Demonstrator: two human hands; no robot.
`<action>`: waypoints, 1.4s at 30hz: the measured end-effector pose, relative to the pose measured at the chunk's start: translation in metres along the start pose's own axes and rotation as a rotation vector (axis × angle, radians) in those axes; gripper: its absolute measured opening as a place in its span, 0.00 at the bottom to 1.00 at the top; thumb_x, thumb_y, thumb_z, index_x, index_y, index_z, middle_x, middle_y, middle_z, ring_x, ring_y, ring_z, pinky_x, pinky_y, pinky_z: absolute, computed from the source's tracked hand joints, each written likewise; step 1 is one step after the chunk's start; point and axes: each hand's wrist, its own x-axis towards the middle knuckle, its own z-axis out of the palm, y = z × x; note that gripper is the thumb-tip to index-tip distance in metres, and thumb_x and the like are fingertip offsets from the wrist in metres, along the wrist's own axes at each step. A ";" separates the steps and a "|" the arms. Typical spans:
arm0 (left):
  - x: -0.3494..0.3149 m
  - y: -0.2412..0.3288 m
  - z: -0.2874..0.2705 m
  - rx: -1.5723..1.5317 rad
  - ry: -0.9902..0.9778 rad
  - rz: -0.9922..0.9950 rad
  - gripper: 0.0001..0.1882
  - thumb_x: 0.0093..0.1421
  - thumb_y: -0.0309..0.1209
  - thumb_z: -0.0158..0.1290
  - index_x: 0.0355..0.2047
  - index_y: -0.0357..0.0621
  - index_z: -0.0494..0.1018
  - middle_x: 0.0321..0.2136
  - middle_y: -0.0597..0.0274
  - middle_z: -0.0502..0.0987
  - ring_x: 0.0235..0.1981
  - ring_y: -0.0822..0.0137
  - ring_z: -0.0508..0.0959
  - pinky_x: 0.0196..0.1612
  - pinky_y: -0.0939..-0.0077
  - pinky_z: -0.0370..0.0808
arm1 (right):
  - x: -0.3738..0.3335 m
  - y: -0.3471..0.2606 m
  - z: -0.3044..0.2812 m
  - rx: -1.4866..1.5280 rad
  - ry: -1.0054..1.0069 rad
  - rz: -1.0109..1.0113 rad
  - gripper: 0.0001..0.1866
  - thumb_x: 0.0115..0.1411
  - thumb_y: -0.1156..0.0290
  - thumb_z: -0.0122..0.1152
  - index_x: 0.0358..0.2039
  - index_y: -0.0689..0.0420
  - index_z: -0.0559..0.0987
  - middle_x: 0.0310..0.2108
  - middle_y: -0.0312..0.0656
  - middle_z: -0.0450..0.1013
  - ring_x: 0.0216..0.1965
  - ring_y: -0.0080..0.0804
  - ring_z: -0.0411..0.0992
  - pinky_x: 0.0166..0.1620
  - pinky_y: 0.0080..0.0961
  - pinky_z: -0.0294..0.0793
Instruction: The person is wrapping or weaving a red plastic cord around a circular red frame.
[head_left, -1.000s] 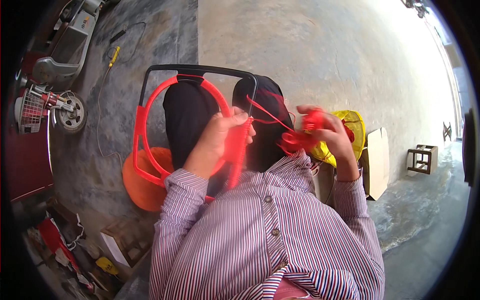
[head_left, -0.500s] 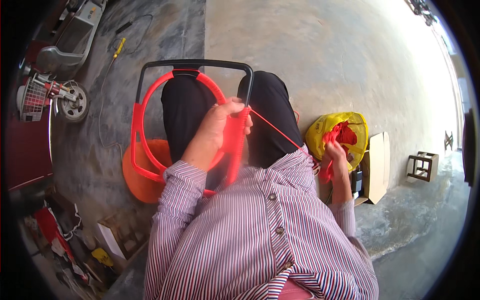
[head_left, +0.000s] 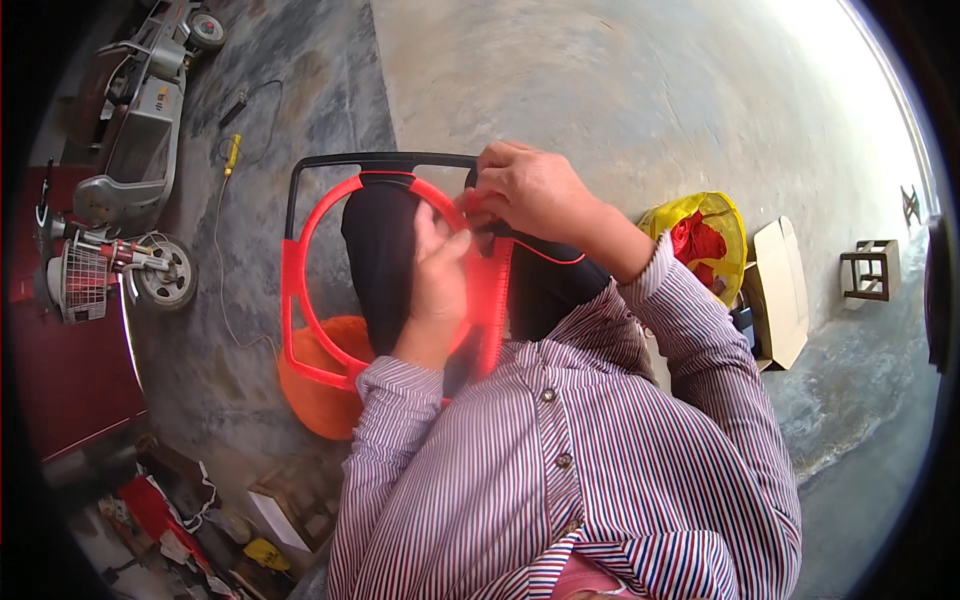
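Observation:
A rectangular frame with a ring inside it (head_left: 302,290) rests across my lap. Its top bar is black, and red wrapping covers the ring and most of the sides. My left hand (head_left: 438,275) is inside the ring, its thumb and fingers apart, close to the blurred red right side. At the frame's upper right corner, my right hand (head_left: 535,195) is closed on a small red bundle of cord (head_left: 474,203). A thin red cord (head_left: 560,257) loops below the right wrist. My right fingertips are partly hidden behind the hand.
To my right stand a yellow bag (head_left: 735,240) with red material inside, an open cardboard box (head_left: 780,290) and a small wooden stool (head_left: 872,270). An orange round seat (head_left: 325,385) is under the frame. A scooter (head_left: 140,130) and a basket (head_left: 84,282) are at left.
My right hand has come from the yellow bag to the frame's upper right corner, bringing red cord. My left hand has loosened from the right side and shifted into the ring.

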 end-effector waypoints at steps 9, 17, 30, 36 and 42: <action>0.009 0.003 -0.021 -0.250 -0.124 -0.403 0.28 0.59 0.38 0.44 0.56 0.30 0.65 0.49 0.49 0.74 0.48 0.58 0.75 0.56 0.64 0.69 | -0.053 0.014 -0.002 0.104 0.388 0.070 0.19 0.48 0.61 0.67 0.35 0.61 0.79 0.37 0.46 0.74 0.43 0.47 0.70 0.47 0.38 0.70; 0.012 -0.009 -0.020 -0.087 -0.033 -0.455 0.13 0.60 0.33 0.53 0.42 0.38 0.74 0.36 0.55 0.79 0.34 0.66 0.78 0.40 0.73 0.76 | -0.068 0.021 0.019 0.591 0.319 0.167 0.13 0.48 0.71 0.58 0.35 0.63 0.78 0.41 0.45 0.73 0.46 0.37 0.71 0.52 0.29 0.68; 0.008 0.008 -0.015 0.073 -0.068 -0.530 0.13 0.61 0.36 0.55 0.36 0.37 0.74 0.24 0.55 0.78 0.22 0.65 0.79 0.29 0.73 0.76 | -0.193 -0.031 -0.107 1.813 0.133 -0.053 0.13 0.56 0.68 0.58 0.30 0.55 0.62 0.14 0.40 0.65 0.10 0.28 0.62 0.22 0.31 0.69; 0.010 0.017 -0.012 0.055 -0.016 -0.501 0.11 0.61 0.35 0.54 0.35 0.38 0.73 0.22 0.55 0.77 0.19 0.65 0.77 0.26 0.73 0.76 | -0.207 -0.036 -0.112 1.073 1.130 0.843 0.15 0.63 0.64 0.56 0.45 0.60 0.71 0.36 0.45 0.73 0.28 0.24 0.71 0.31 0.23 0.75; 0.010 0.016 -0.014 0.069 -0.074 -0.522 0.10 0.61 0.34 0.53 0.34 0.39 0.73 0.22 0.52 0.77 0.19 0.63 0.78 0.26 0.71 0.77 | -0.158 -0.011 -0.050 1.107 0.223 0.688 0.14 0.57 0.73 0.60 0.45 0.58 0.77 0.32 0.30 0.71 0.28 0.18 0.68 0.29 0.16 0.68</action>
